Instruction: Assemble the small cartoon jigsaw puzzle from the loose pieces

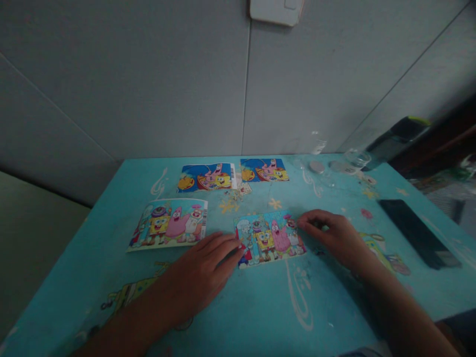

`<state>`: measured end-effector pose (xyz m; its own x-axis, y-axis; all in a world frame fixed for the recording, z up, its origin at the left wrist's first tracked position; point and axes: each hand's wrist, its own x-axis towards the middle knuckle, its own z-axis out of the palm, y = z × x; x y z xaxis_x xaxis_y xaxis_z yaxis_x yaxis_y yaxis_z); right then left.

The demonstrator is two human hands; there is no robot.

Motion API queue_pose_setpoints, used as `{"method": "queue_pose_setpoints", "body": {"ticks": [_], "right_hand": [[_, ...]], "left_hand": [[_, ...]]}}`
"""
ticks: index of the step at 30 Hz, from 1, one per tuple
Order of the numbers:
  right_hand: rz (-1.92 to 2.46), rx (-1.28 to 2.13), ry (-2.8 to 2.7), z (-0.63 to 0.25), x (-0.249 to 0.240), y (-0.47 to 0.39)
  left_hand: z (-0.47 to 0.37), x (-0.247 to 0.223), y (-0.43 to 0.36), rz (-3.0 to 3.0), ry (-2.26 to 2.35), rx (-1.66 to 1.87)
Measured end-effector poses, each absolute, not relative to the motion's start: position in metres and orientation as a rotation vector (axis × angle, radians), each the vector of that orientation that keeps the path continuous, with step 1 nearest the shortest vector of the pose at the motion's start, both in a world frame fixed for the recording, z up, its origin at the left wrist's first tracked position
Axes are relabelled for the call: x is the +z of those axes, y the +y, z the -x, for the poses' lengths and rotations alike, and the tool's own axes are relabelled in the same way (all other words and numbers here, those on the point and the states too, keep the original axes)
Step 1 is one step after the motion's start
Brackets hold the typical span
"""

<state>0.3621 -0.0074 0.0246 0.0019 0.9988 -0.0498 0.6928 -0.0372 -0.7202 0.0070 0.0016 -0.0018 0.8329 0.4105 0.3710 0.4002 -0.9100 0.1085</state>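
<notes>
A rectangular cartoon picture card [273, 238] lies flat on the table between my hands. My left hand [213, 263] rests with its fingers stretched out, the tips touching the card's left edge. At the card's upper right edge, my right hand [330, 230] is closed, thumb and forefinger pinched together; anything between those fingertips is hidden. Left of the card is a larger sheet [171, 223] with much the same cartoon scene and a barcode strip down its right side.
Two blue cartoon pictures, one with a barcode [206, 177] and one without [264, 170], lie near the wall. Clear plastic containers [357, 161] and a dark bottle [397, 139] stand at the back right. A dark flat object [416, 233] lies at the right.
</notes>
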Motion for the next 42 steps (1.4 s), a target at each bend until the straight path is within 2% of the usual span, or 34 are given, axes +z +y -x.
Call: {"method": "queue_pose_setpoints", "body": {"ticks": [8,24,42], "right_hand": [[1.783,0.933,-1.683,-0.349,0.022,-0.010],[1.792,0.581,-1.950,-0.341,0.013,-0.010],[1.822,0.486,-2.029,-0.337,0.016,-0.013]], "left_hand": [[-0.008,0.001,0.000,-2.960,0.658,0.554],[-0.010,0.005,0.001,-2.961,0.628,0.587],[-0.009,0.005,0.001,-2.942,0.630,0.565]]}}
